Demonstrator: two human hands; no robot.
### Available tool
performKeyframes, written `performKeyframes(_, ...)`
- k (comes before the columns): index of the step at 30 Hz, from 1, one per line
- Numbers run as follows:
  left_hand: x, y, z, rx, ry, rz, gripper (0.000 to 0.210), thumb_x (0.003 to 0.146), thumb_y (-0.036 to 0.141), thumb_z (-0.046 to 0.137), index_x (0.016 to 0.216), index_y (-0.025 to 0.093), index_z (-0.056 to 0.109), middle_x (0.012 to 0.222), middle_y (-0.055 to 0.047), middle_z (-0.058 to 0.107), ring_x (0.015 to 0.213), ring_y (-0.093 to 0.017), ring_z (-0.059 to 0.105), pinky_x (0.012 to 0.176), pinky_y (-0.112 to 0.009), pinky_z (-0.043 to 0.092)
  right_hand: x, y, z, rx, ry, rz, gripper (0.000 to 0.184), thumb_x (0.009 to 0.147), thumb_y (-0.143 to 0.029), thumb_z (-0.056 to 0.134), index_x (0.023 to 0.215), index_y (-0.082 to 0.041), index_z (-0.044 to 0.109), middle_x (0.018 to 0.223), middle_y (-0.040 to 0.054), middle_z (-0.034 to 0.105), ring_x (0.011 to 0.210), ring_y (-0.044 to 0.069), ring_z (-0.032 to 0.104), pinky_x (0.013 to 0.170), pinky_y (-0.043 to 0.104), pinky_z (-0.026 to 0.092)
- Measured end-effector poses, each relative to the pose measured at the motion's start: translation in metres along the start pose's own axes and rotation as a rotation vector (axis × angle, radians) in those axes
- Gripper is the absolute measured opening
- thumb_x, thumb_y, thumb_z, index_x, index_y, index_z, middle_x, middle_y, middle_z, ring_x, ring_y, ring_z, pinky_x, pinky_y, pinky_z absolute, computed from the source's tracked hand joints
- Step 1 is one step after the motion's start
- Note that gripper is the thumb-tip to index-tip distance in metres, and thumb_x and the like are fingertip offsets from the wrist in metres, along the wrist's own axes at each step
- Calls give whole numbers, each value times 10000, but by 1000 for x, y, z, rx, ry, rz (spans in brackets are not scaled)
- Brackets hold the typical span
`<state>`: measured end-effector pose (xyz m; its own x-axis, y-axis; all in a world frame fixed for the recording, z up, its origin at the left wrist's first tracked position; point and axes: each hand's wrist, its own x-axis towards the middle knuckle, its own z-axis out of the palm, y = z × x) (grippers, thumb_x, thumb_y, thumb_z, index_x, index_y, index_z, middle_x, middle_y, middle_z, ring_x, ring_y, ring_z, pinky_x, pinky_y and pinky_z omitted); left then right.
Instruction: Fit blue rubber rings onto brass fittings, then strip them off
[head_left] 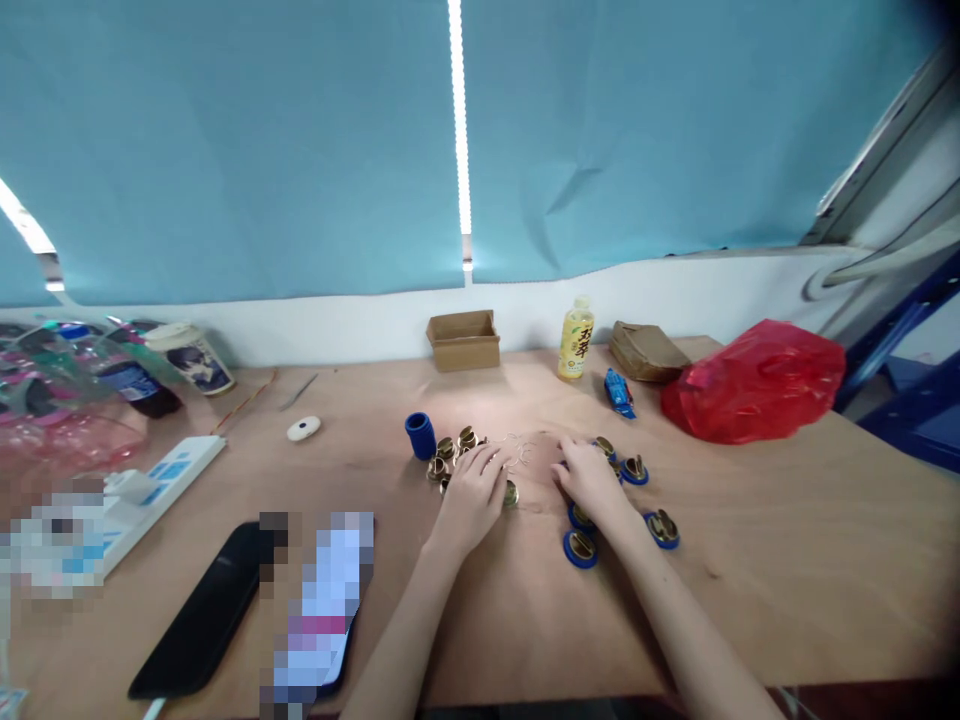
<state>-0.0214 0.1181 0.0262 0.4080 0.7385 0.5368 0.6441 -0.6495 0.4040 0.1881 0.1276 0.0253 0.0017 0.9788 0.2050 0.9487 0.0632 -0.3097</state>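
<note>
At the far left of the wooden table [750, 560] lie clear plastic bags [52, 390], a dark bottle [139, 388] and a printed paper cup [191, 357] on its side, with a white power strip [161, 480] in front of them. Nearer the front edge rest a black phone [206, 610] and a second phone beside it, and a small white oval piece [303, 428] sits further back. Toward the middle, a blue cylinder [421, 435] stands upright just beside a cluster of small brass parts [450, 452]. The left hand [474, 495] lies palm down on the table, fingers loosely bent and touching the brass parts; whether it grips one cannot be told. The right hand [592, 478] also lies palm down, fingers curled over the table among blue-ringed brass pieces [581, 547]; its grasp cannot be told either. Behind the hands stand an open cardboard box [463, 340], a yellow drink bottle [576, 340], a brown packet [646, 350], a small blue packet [619, 392] and a red plastic bag [757, 380].
</note>
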Motion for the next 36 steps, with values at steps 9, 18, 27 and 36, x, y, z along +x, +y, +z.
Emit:
performKeyframes(9, 2, 25, -6, -520, 152, -250, 289, 946, 280, 497, 1211, 201, 579, 1180, -105, 680, 1007, -212, 675, 904, -364, 539, -3, -37, -9, 746, 374, -171, 243, 847, -353, 659, 1015, -182, 621, 936, 84, 709, 851, 216, 677, 752, 345, 557)
performKeyframes(18, 9, 20, 2, -1124, 136, -633, 414, 860, 429, 604, 1183, 169, 596, 1205, -122, 670, 1014, -243, 692, 801, -341, 594, -18, -54, 1, 614, 300, -412, 309, 901, -210, 547, 1210, -213, 526, 1125, 108, 653, 1040, 243, 628, 905, 416, 528)
performKeyframes(27, 13, 17, -7, -955, 207, -632, 321, 863, 383, 598, 1101, 170, 631, 1082, -85, 712, 941, -198, 693, 773, -287, 565, -18, -57, 1, 857, 200, -408, 352, 920, -224, 529, 1270, -213, 501, 1198, 108, 654, 1005, 206, 691, 860, 373, 591)
performKeyframes(36, 11, 17, 0, -1029, 142, -511, 302, 821, 302, 649, 1092, 174, 617, 1168, -108, 699, 1076, -220, 666, 951, -353, 515, -15, -50, 4, 679, 314, -342, 284, 871, -218, 591, 1148, -216, 533, 1077, 92, 641, 871, 214, 675, 783, 376, 567)
